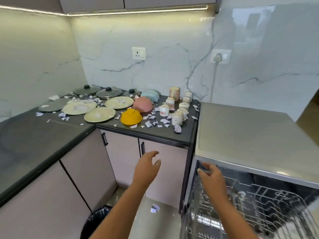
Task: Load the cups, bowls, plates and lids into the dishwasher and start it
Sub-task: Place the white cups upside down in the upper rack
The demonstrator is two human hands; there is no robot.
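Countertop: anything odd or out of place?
Yes: torn paper scraps litter the countertop between the cups and bowls, and some lie on the cream plates.

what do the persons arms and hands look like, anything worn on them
Both forearms are bare, with no sleeves in view as far as the bottom edge of the picture. The left hand and right hand wear no gloves. No watch, bracelet or ring shows on either, though the right hand is slightly blurred.
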